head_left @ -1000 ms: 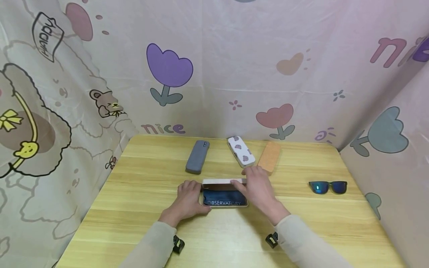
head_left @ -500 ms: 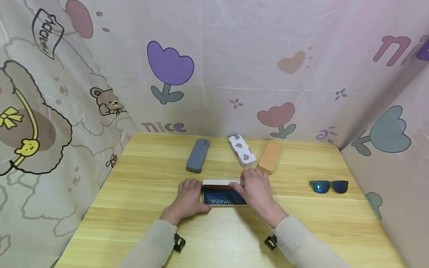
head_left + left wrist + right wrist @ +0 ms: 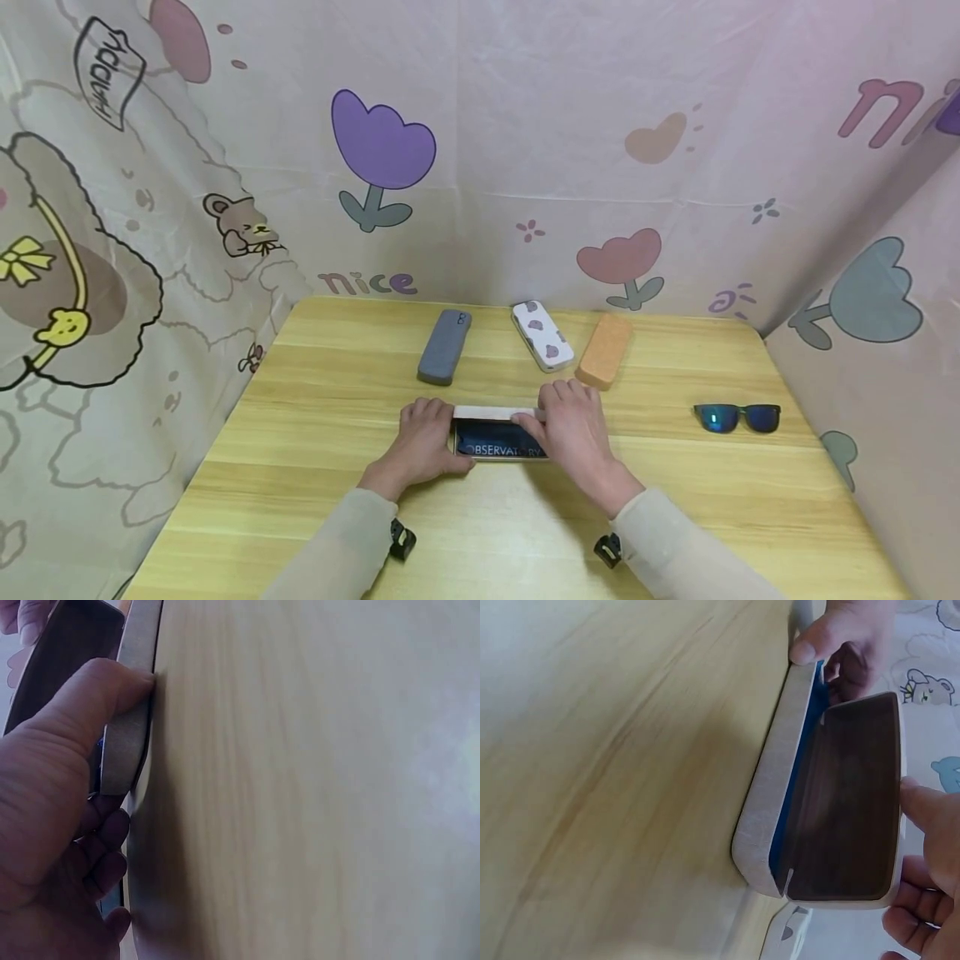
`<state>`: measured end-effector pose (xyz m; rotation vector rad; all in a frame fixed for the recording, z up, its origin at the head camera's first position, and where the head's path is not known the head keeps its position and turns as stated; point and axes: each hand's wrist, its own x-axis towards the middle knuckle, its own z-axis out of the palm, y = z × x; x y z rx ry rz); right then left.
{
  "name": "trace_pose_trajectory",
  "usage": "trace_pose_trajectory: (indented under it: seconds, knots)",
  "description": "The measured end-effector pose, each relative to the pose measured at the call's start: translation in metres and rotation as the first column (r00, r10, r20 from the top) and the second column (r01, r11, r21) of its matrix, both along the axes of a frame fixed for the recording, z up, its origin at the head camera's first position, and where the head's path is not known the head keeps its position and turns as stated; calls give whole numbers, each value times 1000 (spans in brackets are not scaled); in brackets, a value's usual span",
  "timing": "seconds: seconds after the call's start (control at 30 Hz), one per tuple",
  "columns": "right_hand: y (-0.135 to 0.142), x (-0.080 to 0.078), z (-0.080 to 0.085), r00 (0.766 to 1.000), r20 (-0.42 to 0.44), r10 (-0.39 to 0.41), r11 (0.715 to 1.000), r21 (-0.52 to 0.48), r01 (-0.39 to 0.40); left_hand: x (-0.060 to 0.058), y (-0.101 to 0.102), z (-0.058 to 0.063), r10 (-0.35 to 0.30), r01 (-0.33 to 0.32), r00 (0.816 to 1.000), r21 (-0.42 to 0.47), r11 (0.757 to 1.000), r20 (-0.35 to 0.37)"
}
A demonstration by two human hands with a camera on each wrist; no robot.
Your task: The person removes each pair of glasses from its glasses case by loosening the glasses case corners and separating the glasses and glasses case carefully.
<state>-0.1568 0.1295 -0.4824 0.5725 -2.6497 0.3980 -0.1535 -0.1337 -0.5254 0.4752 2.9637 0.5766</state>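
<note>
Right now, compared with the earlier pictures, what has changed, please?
The right hand has tilted the lid of the glasses case slightly down, closer to shut, so less of the lid's inner side shows in the head view. Nothing was newly gripped or let go: the left hand keeps holding the case. The sunglasses, grey case, white case and orange case stayed in place.

Room lies between right grip [image 3: 576,429] and sunglasses [image 3: 722,418]; orange case [image 3: 604,352] blocks beyond.

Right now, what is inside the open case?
The case holds a blue cloth with pale lettering. Anything under it is covered, and the right hand hides its right end in the head view.
</note>
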Motion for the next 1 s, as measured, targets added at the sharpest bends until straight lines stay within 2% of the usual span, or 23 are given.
trace_pose_trajectory:
  seconds: [0.33,1.0]
  knots:
    - [0,5,-5,998,-59,12,1000,16,-11,0,0,0,7,-7,1000,-7,1000,-16]
    - [1,10,-8,997,-70,16,1000,21,-15,-1,1,3,11,-11,1000,-5,1000,3]
